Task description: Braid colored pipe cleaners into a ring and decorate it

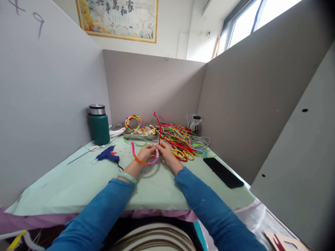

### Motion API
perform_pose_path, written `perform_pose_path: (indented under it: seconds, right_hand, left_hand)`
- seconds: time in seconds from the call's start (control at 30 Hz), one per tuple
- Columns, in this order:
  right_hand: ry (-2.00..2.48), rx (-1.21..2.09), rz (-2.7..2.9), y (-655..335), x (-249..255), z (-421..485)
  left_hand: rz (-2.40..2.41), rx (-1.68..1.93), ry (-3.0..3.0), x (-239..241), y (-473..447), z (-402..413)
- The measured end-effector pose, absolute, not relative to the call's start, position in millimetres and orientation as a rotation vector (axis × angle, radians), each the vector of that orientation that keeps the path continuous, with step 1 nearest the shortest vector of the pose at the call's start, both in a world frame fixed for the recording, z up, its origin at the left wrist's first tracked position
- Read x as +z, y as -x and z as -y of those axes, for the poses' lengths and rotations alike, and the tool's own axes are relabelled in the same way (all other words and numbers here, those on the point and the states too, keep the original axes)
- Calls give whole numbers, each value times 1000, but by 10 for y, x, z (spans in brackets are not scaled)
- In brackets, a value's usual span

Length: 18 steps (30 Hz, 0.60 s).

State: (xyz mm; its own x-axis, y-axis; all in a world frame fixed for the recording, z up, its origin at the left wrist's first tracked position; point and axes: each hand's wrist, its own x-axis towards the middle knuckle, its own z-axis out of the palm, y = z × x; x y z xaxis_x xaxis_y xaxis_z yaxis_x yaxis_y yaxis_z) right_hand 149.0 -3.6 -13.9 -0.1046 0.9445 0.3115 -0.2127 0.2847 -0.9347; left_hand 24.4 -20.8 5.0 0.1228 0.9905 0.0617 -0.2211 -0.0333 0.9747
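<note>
Over the middle of the table, my left hand [146, 152] pinches a curved band wrapped in pipe cleaner [142, 162], coloured pink, orange and lilac along its length. Close beside it, my right hand [165, 152] is closed on a red pipe cleaner [159, 129], whose long free end stands up with a bent tip. The red strand meets the band near its lilac end, between my fingertips. Exactly how the two are joined there is hidden by the fingers.
A blue glue gun [108, 154] and green bottle [99, 125] stand left. Behind my hands are a metal tray [138, 137] and a finished-looking multicoloured ring [133, 123]. Loose pipe cleaners [178, 136], yellow-handled scissors [188, 155] and a black phone [223, 173] lie right. Grey partitions [157, 83] surround the table.
</note>
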Motion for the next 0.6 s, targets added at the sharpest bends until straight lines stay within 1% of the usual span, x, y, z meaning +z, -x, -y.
perform_pose_path:
  seconds: [0.13, 0.6]
  right_hand:
    - [786, 1138, 1318, -1488, -149, 35]
    - [787, 1114, 1305, -1496, -145, 45]
  left_hand:
    - [-994, 1268, -1181, 50, -235, 212]
    - [-922, 1187, -1196, 26, -195, 155]
